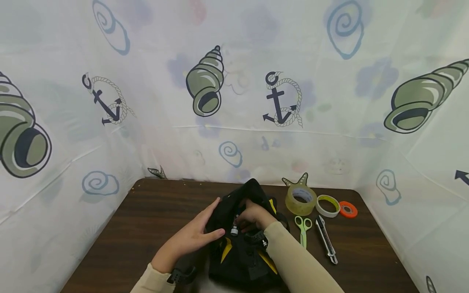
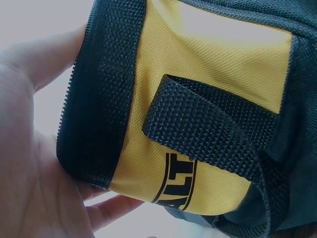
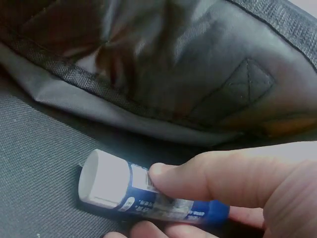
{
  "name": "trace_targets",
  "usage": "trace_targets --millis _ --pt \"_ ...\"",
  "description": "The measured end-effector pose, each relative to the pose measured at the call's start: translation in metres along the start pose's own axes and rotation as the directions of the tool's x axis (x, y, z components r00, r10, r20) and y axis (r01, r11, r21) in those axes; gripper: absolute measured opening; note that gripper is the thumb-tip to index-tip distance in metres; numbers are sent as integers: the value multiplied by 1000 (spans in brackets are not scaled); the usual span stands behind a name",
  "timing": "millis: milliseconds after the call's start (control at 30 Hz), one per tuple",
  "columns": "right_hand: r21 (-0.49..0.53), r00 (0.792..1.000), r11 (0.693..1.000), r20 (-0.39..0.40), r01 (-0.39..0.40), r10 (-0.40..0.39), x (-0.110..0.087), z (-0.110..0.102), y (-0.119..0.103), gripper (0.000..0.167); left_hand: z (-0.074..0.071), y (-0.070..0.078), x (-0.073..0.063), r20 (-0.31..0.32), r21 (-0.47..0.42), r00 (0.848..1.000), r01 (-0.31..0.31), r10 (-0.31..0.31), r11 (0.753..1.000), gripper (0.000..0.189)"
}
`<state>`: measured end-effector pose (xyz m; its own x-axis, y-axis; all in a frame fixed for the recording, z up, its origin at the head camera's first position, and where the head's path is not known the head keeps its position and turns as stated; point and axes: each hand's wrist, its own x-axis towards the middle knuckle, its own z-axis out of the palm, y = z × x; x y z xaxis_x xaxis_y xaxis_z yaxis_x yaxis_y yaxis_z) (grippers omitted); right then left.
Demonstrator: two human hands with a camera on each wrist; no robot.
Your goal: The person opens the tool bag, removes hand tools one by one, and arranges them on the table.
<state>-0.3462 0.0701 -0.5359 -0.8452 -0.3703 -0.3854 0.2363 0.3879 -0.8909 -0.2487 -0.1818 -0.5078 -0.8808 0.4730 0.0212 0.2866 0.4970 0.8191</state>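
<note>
A black and yellow tool bag [image 1: 242, 260] stands on the table in front of me, its top open. My left hand [image 1: 194, 236] holds the bag's left side by the zippered edge, thumb spread toward the opening. The left wrist view shows the bag's yellow end panel [image 2: 213, 59] with a black webbing loop [image 2: 198, 129] and part of a printed label. Inside the opening, my right hand [image 1: 256, 215] pinches a glue stick [image 3: 168, 206] between thumb and fingers. Its cap [image 3: 104, 178] is white and its body blue. The glue stick lies along the bag's dark fabric.
To the bag's right lie green-handled scissors [image 1: 303, 230] and a box cutter [image 1: 326, 240]. Behind them are a wide roll of clear tape [image 1: 301, 208], a smaller white and yellow tape roll [image 1: 327, 211] and an orange roll [image 1: 348, 209]. Patterned cloth [image 1: 242, 154] surrounds the brown table [image 1: 146, 211].
</note>
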Motion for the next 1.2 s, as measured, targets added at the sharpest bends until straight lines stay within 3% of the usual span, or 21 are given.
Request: trace_targets --millis 333,600,833,1000,1200 --pt "25 998 999 -48 45 -44 -8 -2 -3 64 -1 -1 -1 0 2 1000 -1 1 1000 93" --pt "94 998 994 34 54 -58 -27 -14 -16 63 -1 0 -2 -2 -4 1000 -13 13 1000 91" --pt "74 992 995 101 62 -69 -59 -32 -29 59 2 0 -2 0 12 999 -43 43 999 89" --pt "53 980 989 137 136 -142 -86 -49 -37 58 2 0 -3 -8 24 999 -31 32 999 90" --pt "112 961 968 137 226 -241 -112 -68 -34 57 1 -1 -3 -17 31 999 -30 31 999 92"
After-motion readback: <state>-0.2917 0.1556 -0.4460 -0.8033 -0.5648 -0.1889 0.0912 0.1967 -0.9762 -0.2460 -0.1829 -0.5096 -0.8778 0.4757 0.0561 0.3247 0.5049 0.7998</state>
